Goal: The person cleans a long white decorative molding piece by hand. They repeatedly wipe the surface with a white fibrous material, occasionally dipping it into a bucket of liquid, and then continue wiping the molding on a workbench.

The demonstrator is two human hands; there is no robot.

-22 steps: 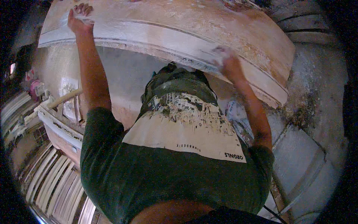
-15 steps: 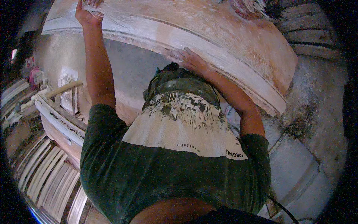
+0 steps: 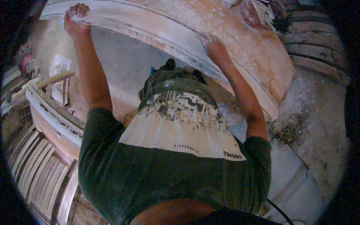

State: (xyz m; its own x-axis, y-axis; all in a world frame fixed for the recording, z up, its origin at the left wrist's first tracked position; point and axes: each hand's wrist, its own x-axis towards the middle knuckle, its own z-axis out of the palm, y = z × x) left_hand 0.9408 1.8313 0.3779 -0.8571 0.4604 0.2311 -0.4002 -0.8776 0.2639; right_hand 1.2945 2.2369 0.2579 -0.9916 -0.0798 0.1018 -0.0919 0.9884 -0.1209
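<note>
My left hand (image 3: pixel 77 20) is closed around a tuft of thin white fibres (image 3: pixel 81 20) just off the near left edge of a large workbench. The bench top (image 3: pixel 258 52) is orange-brown and dusted white, with a pale band (image 3: pixel 161 22) along its near side. Fine white strands trail from my left hand onto that band. Over the band's right part, my right hand (image 3: pixel 215 47) is at the surface with its fingers bent together and the tips whitened. What lies between those fingers is too small to make out.
A second bench with a pale rim (image 3: pixel 56 116) stands at the left, a wooden stick (image 3: pixel 56 79) across its corner. Long pale slats (image 3: pixel 39 174) lie below it. A dark bristly bundle (image 3: pixel 283 22) sits at the far right. A black cable (image 3: pixel 280 212) runs at lower right.
My left hand has come down and a little left, nearer to me, with the fibres still in it. The right hand has moved right and farther out, its spread fingers now bent together.
</note>
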